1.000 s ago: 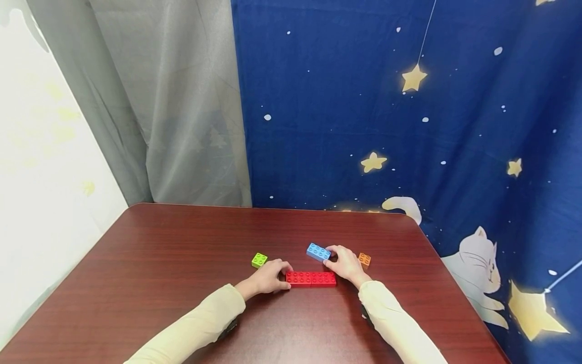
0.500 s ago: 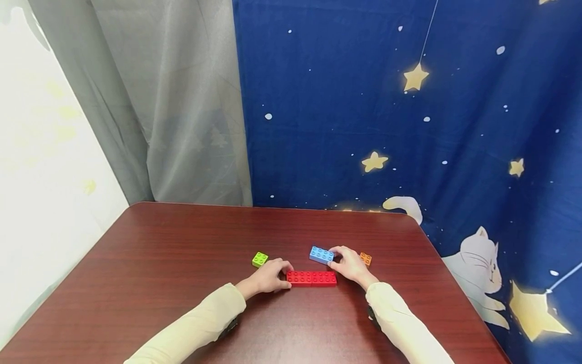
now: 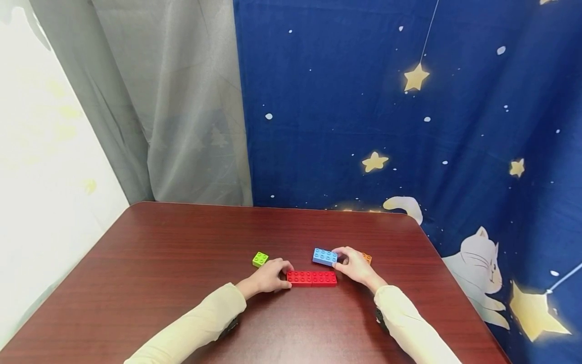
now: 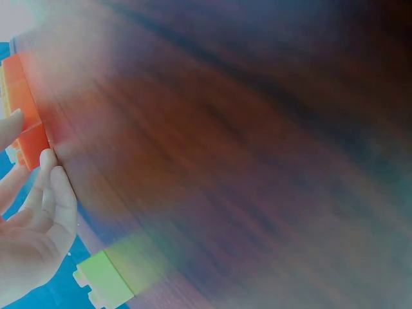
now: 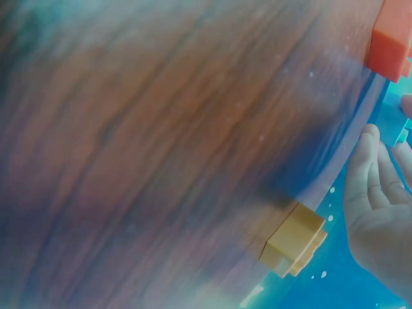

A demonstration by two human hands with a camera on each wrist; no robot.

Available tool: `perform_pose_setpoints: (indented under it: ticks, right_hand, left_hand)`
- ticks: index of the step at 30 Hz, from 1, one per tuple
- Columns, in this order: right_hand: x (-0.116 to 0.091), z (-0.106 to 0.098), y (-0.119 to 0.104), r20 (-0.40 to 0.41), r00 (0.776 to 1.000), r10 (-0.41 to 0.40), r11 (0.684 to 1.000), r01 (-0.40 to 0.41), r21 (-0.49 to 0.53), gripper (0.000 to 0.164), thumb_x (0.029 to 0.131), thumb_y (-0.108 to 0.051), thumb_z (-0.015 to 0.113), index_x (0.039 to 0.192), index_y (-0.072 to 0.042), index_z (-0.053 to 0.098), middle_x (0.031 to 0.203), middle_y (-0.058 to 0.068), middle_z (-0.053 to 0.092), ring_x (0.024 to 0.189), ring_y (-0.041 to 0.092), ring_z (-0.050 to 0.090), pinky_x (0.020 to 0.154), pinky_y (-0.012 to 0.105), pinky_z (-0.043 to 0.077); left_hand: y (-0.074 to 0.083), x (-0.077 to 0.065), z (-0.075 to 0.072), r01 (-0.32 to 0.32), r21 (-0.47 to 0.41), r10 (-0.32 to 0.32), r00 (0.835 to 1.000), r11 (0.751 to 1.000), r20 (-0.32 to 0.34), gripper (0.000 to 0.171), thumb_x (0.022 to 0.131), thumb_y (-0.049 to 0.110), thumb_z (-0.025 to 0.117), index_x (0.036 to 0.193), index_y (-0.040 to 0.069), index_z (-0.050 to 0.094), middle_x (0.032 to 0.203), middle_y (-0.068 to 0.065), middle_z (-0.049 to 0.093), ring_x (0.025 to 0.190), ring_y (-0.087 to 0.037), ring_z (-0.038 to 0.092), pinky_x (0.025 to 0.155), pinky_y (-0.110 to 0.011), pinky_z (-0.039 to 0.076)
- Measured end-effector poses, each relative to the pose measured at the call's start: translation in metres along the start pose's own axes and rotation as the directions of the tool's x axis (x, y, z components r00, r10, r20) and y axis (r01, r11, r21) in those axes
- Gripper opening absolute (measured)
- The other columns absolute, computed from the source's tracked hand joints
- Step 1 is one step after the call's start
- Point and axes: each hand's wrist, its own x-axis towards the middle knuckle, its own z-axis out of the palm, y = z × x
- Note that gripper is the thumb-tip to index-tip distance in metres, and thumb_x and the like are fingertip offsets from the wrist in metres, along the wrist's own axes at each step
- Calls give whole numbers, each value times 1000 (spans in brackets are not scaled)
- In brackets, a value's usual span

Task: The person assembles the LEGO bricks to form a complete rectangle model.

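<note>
Two red building bricks [image 3: 311,278] lie end to end in one row on the table. At the left end of the row my left hand [image 3: 268,276] grips the left brick between thumb and fingers. My right hand [image 3: 355,266] pinches the right end of a blue eight-stud brick [image 3: 325,257], just beyond the red row and tilted slightly to it. In the right wrist view this blue brick [image 5: 390,119] shows beside the fingertips, near a red brick [image 5: 391,45]. The left wrist view has the red row [image 4: 29,122] between thumb and fingers.
A small green brick [image 3: 260,259] lies beyond the left hand. Behind the right hand an orange brick [image 3: 367,259] is partly hidden. The dark red wooden table [image 3: 200,242] ends at a blue starry curtain [image 3: 309,126] and a grey curtain [image 3: 195,111].
My right hand has moved the blue brick right and slightly toward me, turning it closer to parallel with the red row. The left hand stays on the red brick.
</note>
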Motion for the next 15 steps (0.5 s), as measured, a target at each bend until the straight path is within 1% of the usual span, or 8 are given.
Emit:
perform_pose_setpoints:
  ticks: [2,3,6,11,15]
  right_hand:
    - [-1,-2,-1,15,1000,17,1000,-17,0,30,75,-16,69,102,-8,61,86,3,55,62,13,47,55,26,41]
    - [-2,-4,-2,25,999,47,999,-47,5,32,74,-14,70,104,-9,61,87,3,56,64,13,48,56,27,42]
    - [-3,-7,-3,39,997,68,998,-67,-8,33,74,-11,70,105,-10,60,89,3,56,65,14,49,57,26,42]
    - [-5,-11,-3,18,998,60,998,-59,-30,33,73,-11,72,104,-13,61,87,0,57,63,12,49,56,24,42]
    - [-7,-13,-3,13,999,37,998,-36,-50,34,73,-12,72,105,-14,61,87,-3,57,62,10,49,54,23,42]
  left_hand:
    - [0,0,0,-9,-2,9,1000,1000,-3,27,70,15,73,92,6,60,79,-4,52,75,-19,50,65,-27,39]
    - [0,0,0,-9,-2,9,1000,1000,-3,27,70,15,73,92,6,60,79,-3,52,75,-19,50,66,-26,39]
    - [0,0,0,-16,-2,16,1000,1000,-7,27,69,15,73,91,6,60,79,-3,52,74,-18,50,65,-26,39]
    - [0,0,1,-23,8,23,1000,1000,-9,27,69,15,73,91,6,60,79,-3,51,74,-18,50,66,-26,39]
    - [0,0,1,-20,17,20,1000,1000,-12,27,69,16,73,91,6,60,79,-3,52,75,-19,50,66,-27,39]
